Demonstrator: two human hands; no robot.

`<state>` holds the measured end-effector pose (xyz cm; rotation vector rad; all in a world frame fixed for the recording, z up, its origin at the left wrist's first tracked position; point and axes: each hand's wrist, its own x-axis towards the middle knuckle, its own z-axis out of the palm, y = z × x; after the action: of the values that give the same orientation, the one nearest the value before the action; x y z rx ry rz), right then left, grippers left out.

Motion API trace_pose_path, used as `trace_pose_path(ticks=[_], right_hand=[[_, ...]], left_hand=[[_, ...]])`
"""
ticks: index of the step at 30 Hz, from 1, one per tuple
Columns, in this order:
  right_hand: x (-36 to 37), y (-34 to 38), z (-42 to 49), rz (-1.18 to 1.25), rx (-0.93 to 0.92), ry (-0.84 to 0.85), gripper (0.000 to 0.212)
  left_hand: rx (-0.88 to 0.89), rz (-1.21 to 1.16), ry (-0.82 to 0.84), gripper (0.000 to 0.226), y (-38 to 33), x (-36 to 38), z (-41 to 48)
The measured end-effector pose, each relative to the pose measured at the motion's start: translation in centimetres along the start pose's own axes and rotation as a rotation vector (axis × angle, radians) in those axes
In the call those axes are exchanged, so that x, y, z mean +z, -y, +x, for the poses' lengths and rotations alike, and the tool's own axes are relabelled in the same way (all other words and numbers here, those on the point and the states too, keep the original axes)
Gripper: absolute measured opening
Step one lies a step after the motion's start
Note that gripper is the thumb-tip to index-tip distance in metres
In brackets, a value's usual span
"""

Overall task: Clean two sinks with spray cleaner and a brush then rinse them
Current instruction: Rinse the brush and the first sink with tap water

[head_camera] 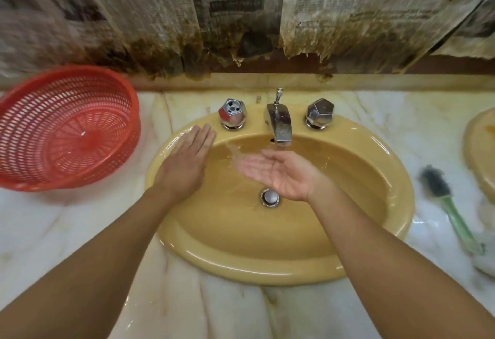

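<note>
Left hand (184,162) lies flat, fingers straight, on the left rim of the mustard-yellow oval ceramic sink (267,269). The right hand (281,175), palm up and loosely cupped, holds nothing under the chrome spout (280,124), with water seemingly running over it. A green-handled dark-bristled brush (452,210) lies right of the sink, and a red plastic mesh basket (61,130) sits to its left.

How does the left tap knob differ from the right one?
The left knob has an open top showing a recessed metal centre; the right knob is closed by a faceted cap. The left knob shows a red tint on its side; the right knob looks plain silver-grey. Both are faceted chrome, standing on the sink rim either side of the spout.
</note>
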<state>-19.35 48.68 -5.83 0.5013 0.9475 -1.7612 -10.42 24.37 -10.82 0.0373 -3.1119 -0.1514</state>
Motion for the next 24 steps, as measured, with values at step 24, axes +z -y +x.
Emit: trace_pose_path(ticks=[24], right_hand=[[-2.3,11.7,-0.6,-2.181,-0.627,-0.993,0.057]], left_hand=[[0.028,-0.217,-0.083,0.072,0.7,0.2,0.1]])
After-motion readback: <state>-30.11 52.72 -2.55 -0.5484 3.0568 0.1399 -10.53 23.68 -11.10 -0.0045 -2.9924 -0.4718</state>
